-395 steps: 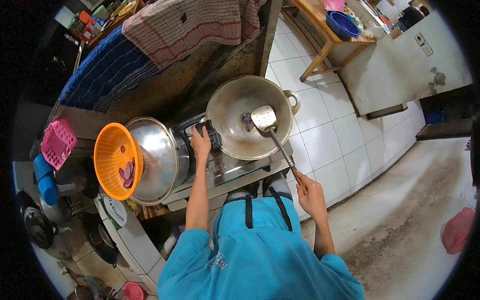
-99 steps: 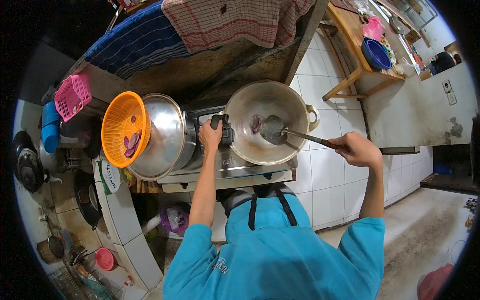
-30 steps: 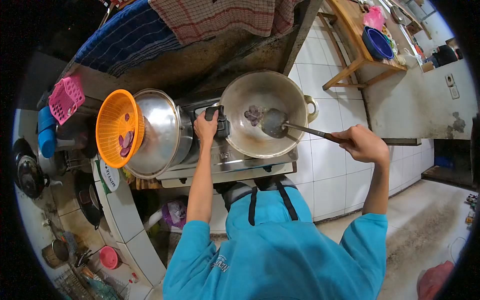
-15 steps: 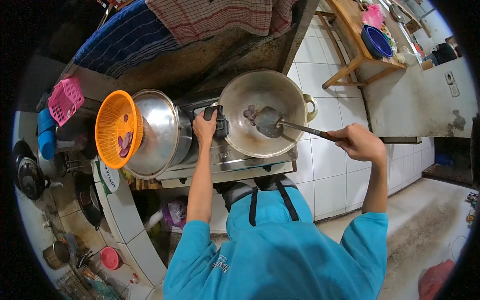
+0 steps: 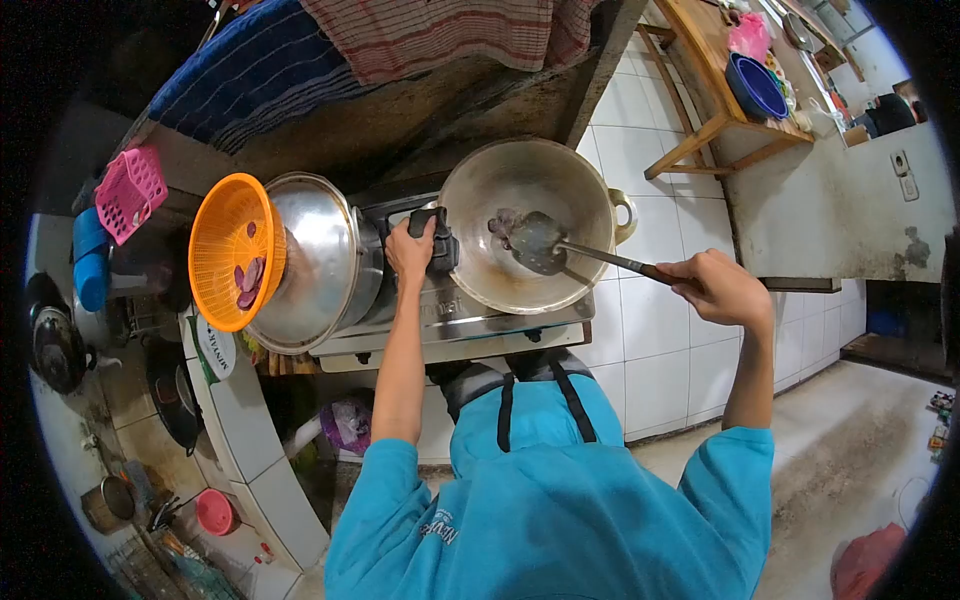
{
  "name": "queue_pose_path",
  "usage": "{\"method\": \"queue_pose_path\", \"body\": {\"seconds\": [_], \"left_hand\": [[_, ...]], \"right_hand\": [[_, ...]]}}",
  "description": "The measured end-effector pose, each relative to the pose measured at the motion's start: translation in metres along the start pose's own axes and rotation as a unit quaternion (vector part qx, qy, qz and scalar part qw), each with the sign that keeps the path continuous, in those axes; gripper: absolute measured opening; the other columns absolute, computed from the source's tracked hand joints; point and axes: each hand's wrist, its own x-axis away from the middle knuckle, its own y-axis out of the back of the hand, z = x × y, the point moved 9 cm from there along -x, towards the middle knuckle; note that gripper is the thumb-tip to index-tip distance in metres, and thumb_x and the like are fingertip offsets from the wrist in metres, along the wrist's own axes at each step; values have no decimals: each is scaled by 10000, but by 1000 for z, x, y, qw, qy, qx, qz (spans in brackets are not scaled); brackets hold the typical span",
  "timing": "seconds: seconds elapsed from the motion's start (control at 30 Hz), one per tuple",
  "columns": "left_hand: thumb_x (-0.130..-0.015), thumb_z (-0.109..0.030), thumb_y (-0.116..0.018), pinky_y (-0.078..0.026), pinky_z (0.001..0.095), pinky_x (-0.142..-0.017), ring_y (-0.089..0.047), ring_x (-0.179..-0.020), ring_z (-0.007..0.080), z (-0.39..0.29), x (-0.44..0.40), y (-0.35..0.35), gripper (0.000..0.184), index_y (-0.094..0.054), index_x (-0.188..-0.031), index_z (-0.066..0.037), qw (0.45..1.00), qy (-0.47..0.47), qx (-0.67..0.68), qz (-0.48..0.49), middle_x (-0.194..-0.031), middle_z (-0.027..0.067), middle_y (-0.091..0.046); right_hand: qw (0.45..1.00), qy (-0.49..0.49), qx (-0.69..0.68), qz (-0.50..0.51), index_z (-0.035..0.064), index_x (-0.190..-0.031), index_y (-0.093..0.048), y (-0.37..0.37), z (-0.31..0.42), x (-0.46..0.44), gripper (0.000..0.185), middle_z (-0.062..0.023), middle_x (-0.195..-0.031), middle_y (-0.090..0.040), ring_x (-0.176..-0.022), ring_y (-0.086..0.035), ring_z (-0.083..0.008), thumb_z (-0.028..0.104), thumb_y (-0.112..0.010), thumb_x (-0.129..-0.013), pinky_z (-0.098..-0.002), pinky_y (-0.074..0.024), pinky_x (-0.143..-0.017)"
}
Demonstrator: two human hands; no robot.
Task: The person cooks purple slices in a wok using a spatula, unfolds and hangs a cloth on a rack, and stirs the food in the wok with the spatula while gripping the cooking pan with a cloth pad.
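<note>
A wide metal wok (image 5: 500,285) sits on the stove (image 5: 440,320). My left hand (image 5: 411,250) is closed on a dark cloth (image 5: 441,255) at the wok's left handle, which the cloth covers. With my right hand (image 5: 715,285) I grip the dark handle of a metal spatula (image 5: 541,243). Its blade lies inside the wok against some purplish slices (image 5: 503,222), partly covering them. Left of the wok, an orange basket (image 5: 212,255) holding several purple slices (image 5: 248,278) rests on the lid of a big silver pot (image 5: 325,265).
Behind the stove hang a blue towel (image 5: 250,80) and a red checked cloth (image 5: 440,35). A wooden table (image 5: 690,55) with a blue basin (image 5: 755,87) stands at the back right. On the left are a pink basket (image 5: 131,193) and a tiled counter (image 5: 275,500).
The spatula blade has shifted very slightly within the wok, now covering more of the slices. Both hands keep their grips; the view has moved a little.
</note>
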Motion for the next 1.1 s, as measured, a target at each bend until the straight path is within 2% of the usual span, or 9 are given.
{"method": "queue_pose_path", "body": {"seconds": [0.13, 0.23, 0.33, 0.43, 0.63, 0.73, 0.93, 1.03, 1.1], "left_hand": [[-750, -482, -707, -482, 484, -779, -619, -884, 436, 10, -3, -6, 499, -672, -951, -26, 1000, 0, -8, -27, -891, 244, -663], [-737, -520, -713, -460, 436, -889, -603, -1013, 393, 10, -2, -11, 635, -653, -1072, 17, 994, 70, 8, 85, -1045, 240, -650], [-743, -489, -710, -481, 481, -787, -617, -893, 436, 5, 0, -3, 522, -671, -962, -17, 1000, 11, -3, -7, -900, 243, -663], [-744, -484, -711, -480, 484, -787, -616, -894, 437, 10, -1, -5, 512, -673, -957, -20, 999, 8, -11, -34, -907, 243, -663], [-744, -482, -711, -483, 485, -784, -616, -898, 438, -1, 1, 1, 502, -677, -955, -28, 1000, 29, -5, 11, -915, 242, -663], [-745, -483, -710, -484, 485, -782, -618, -893, 436, 1, 1, 1, 496, -678, -953, -34, 1000, 11, -14, -13, -915, 242, -664], [-744, -489, -706, -484, 485, -781, -618, -886, 437, 10, -4, -9, 500, -677, -948, -34, 1000, 1, -14, -11, -904, 244, -663], [-742, -490, -707, -486, 482, -773, -619, -878, 437, 5, -1, -4, 506, -674, -943, -27, 1000, 9, 6, 6, -896, 247, -661], [-743, -487, -708, -486, 481, -770, -619, -875, 437, 4, 0, -3, 504, -673, -936, -24, 1000, 7, -3, -7, -892, 248, -661]], "right_hand": [[999, 3, 34, 13, -9, -1072, -664, -8, -2, -3, 295, -241, -828, -635, -714, -604, -386, -6, -612, -782, -416, -474, -648], [1000, -17, -3, 0, -12, -1064, -667, 1, 2, 0, 287, -240, -839, -641, -717, -613, -379, -7, -609, -783, -420, -475, -649], [1000, 3, 10, 15, -11, -1068, -665, -7, -7, 2, 290, -227, -844, -650, -725, -615, -376, -6, -606, -785, -428, -478, -659], [999, 0, 33, -21, 54, -1034, -691, -5, 1, -1, 279, -193, -781, -657, -707, -618, -369, 30, -597, -773, -447, -471, -644], [998, 15, 61, 21, -4, -1104, -649, -10, 0, -3, 335, -216, -850, -654, -725, -621, -377, -6, -619, -771, -436, -477, -656], [1000, -1, -3, 1, -4, -1105, -649, -2, 1, -2, 339, -218, -849, -651, -728, -618, -379, -14, -613, -768, -429, -477, -651], [997, -21, 54, 45, -4, -1105, -648, -9, 5, -8, 348, -231, -824, -640, -716, -611, -382, -22, -608, -760, -432, -472, -643], [1000, 10, -26, -4, -3, -1108, -647, -3, -3, 0, 355, -233, -795, -636, -695, -603, -381, -24, -611, -756, -437, -466, -634], [999, 5, 25, 23, -4, -1111, -645, -9, -3, -3, 351, -231, -785, -636, -687, -600, -381, -24, -610, -762, -437, -464, -630]]}}
